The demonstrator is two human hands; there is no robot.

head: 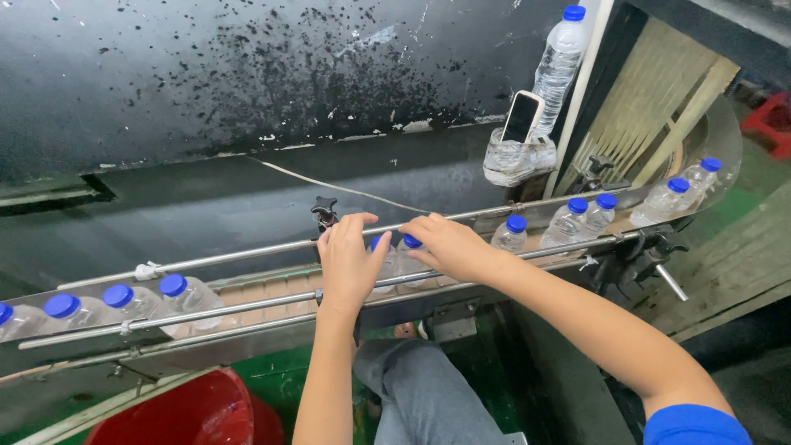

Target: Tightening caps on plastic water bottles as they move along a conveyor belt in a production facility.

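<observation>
A conveyor with steel guide rails carries clear plastic bottles with blue caps from left to right. My left hand rests over the rails, fingers spread, touching a bottle beneath it. My right hand lies beside it, covering another blue-capped bottle. I cannot tell whether either hand actually grips its bottle. More bottles stand to the right and to the left.
A dark, paint-speckled wall panel rises behind the conveyor. A phone and an upright bottle sit in a holder at the back right. A red bucket stands below left. My knee in grey trousers is under the rails.
</observation>
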